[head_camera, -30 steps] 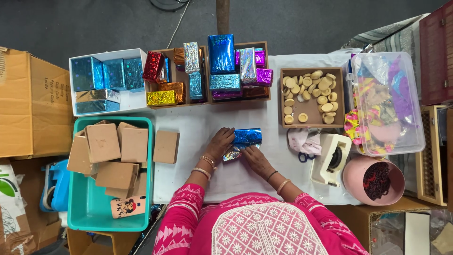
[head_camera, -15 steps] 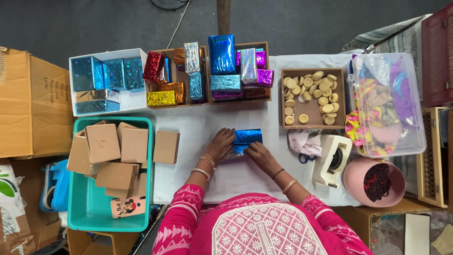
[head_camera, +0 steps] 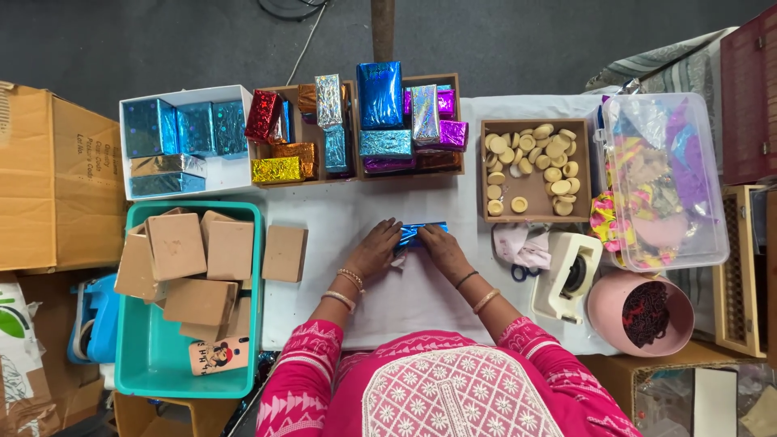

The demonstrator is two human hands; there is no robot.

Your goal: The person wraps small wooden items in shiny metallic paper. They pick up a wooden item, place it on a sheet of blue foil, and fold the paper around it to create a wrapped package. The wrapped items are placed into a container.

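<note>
the white table cover [head_camera: 405,291] carries the work. a large cardboard carton [head_camera: 48,174] stands at the far left, and beside it a teal plastic tub [head_camera: 154,356] holds plain brown boxes [head_camera: 198,255]; one more brown box [head_camera: 285,252] lies on the cover just beside the tub. along the far edge sit a white tray [head_camera: 231,174] of foil-wrapped boxes and two wooden trays [head_camera: 356,174] stacked with wrapped boxes in blue, red, gold, silver and purple. to the right are a clear lidded bin [head_camera: 668,182] of coloured scraps, a wooden tray of round beige discs [head_camera: 534,166], a pink bowl [head_camera: 639,311] with dark material inside, a cream tape dispenser [head_camera: 566,275], and scissors [head_camera: 522,267] partly under a pale cloth.

at the centre of the cover lies the blue foil-wrapped box [head_camera: 419,232], mostly hidden by both hands. the left hand [head_camera: 376,247] lies on its left end, fingers close together and bent over the foil, pressing rather than gripping. the right hand [head_camera: 441,247] covers the near right part, fingers narrow and curled down onto the foil. the two hands nearly meet over the box. nothing stands between the hands and the box; the nearest neighbour is the scissors and cloth, well apart to the right.
</note>
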